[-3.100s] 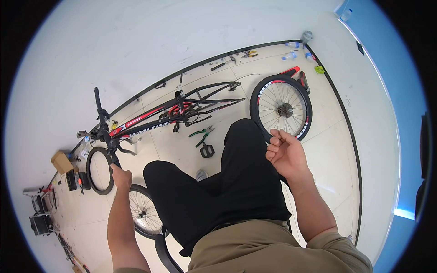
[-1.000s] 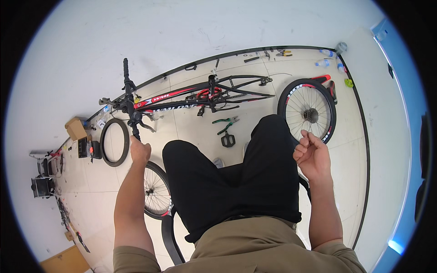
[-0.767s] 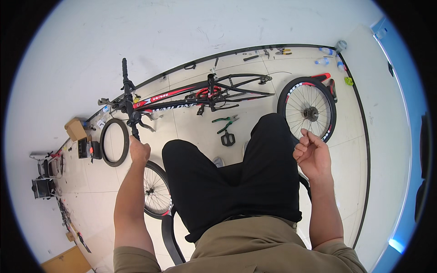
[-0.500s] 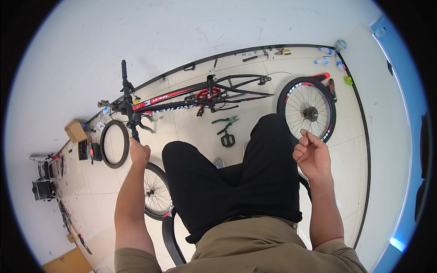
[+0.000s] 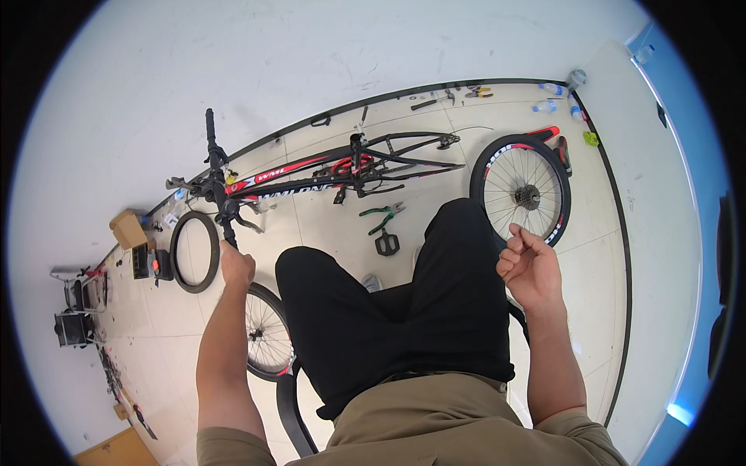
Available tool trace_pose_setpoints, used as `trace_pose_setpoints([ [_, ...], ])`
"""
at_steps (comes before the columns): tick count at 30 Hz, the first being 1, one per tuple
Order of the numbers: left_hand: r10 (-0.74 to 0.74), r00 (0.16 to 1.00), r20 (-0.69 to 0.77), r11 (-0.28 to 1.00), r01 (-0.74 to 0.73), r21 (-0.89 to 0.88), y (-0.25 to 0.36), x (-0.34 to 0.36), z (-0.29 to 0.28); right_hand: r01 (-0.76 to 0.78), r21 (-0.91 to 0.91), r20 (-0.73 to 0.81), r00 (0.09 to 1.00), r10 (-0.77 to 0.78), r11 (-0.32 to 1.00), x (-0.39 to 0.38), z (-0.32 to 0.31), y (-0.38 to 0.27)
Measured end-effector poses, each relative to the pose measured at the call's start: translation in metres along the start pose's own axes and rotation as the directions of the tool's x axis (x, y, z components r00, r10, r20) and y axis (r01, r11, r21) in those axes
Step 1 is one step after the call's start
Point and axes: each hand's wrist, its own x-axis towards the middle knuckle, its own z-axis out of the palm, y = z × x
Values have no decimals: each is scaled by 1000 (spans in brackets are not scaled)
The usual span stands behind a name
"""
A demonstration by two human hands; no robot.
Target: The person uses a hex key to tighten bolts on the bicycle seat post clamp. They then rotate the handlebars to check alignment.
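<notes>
My left hand [image 5: 238,266] is wrapped round the near end of the handlebar [image 5: 218,180]. The handlebar is still joined to a black and red bicycle frame [image 5: 291,165], which lies on the floor without wheels. Held above my right thigh, my right hand [image 5: 535,268] has its fingers curled and pressed together, palm up; anything in them is too small to make out. Just beyond it lies the rear wheel [image 5: 501,186] with its sprocket cassette [image 5: 528,197]. Green-handled pliers [image 5: 381,215] and a black pedal [image 5: 387,244] rest between the frame and my knees.
A bare tyre [image 5: 180,268] lies at left, near a cardboard box [image 5: 128,230]. Another spoked wheel [image 5: 259,342] is beside my left leg. Along the wall are a hammer [image 5: 432,102], yellow-handled pliers [image 5: 478,92] and water bottles [image 5: 545,106]. A red and black saddle [image 5: 563,151] sits behind the rear wheel.
The view has shifted very slightly. Both hands keep the same pose, the left one on the handlebar and the right one curled in the air.
</notes>
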Motion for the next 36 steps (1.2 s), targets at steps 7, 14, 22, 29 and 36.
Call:
trace_pose_setpoints([
  [7,-13,1000,4,1000,13,-12,4,-3,-3,12,-11,16,1000,-12,1000,-1,0,0],
  [14,-21,1000,-13,999,21,41,1,2,4,10,-13,17,1000,-10,1000,1,1,-2],
  [22,-77,997,25,997,77,-30,4,-1,1,-8,23,43,999,7,1000,6,-16,-3],
  [29,-123,990,72,991,127,-49,2,-4,-4,21,-58,29,999,-19,998,6,-10,2],
  [36,-140,984,109,987,146,-58,8,-7,-7,30,-85,5,1000,-30,996,5,-6,0],
])
